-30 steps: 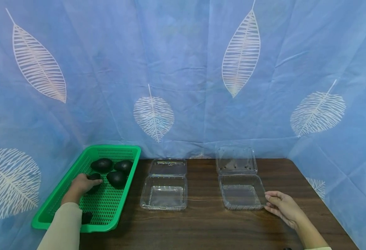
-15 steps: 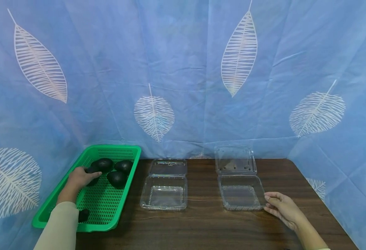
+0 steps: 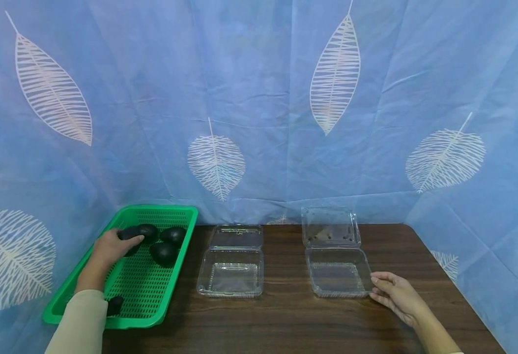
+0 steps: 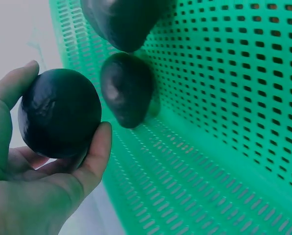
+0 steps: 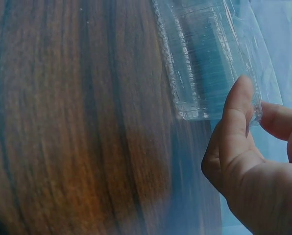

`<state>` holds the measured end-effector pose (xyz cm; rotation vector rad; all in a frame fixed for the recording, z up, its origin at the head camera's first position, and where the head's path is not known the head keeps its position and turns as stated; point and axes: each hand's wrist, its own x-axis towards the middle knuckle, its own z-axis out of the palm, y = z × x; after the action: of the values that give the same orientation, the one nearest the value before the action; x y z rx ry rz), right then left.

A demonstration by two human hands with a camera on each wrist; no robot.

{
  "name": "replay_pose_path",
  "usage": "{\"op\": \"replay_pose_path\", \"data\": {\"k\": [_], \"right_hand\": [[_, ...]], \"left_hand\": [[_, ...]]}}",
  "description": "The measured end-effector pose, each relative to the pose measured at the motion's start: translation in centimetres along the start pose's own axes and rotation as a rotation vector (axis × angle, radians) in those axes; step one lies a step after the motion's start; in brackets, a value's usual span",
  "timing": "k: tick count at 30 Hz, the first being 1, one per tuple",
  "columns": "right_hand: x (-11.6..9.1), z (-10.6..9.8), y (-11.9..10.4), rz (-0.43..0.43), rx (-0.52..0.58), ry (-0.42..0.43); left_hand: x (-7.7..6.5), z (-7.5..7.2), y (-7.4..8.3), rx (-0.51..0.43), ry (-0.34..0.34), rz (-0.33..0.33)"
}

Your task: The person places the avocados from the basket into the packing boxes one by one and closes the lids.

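Note:
My left hand grips a dark avocado over the left side of the green basket; in the left wrist view thumb and fingers curl round it. Just beyond it in the basket lie several more dark avocados, one of them pear-shaped in the left wrist view. Over on the right, my right hand pinches the right rim of a clear plastic clamshell box between thumb and fingers. The box sits on the table with its lid raised behind it.
A second clear clamshell box, lid folded back, stands on the brown wooden table between basket and right-hand box. One dark avocado lies at the basket's near end, partly behind the sleeve. A blue leaf-print cloth hangs behind.
My left hand has moved away from me and slightly left, lifting the avocado from the basket floor. My right hand keeps its pinch on the box rim.

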<state>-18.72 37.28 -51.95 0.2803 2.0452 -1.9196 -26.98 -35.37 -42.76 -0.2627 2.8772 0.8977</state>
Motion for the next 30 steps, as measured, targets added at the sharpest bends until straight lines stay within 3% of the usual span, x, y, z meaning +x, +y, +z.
{"op": "replay_pose_path", "data": {"k": [8, 14, 30], "right_hand": [[0.2, 0.1, -0.2, 0.000, 0.008, 0.007], [0.3, 0.3, -0.4, -0.003, 0.023, -0.005], [0.4, 0.1, 0.3, 0.021, 0.057, -0.034]], "left_hand": [[-0.2, 0.5, 2.8, 0.044, 0.072, 0.107], [-0.6, 0.8, 5.2, 0.019, 0.079, 0.145], [-1.8, 2.4, 9.7, 0.025, 0.135, 0.280]]}}
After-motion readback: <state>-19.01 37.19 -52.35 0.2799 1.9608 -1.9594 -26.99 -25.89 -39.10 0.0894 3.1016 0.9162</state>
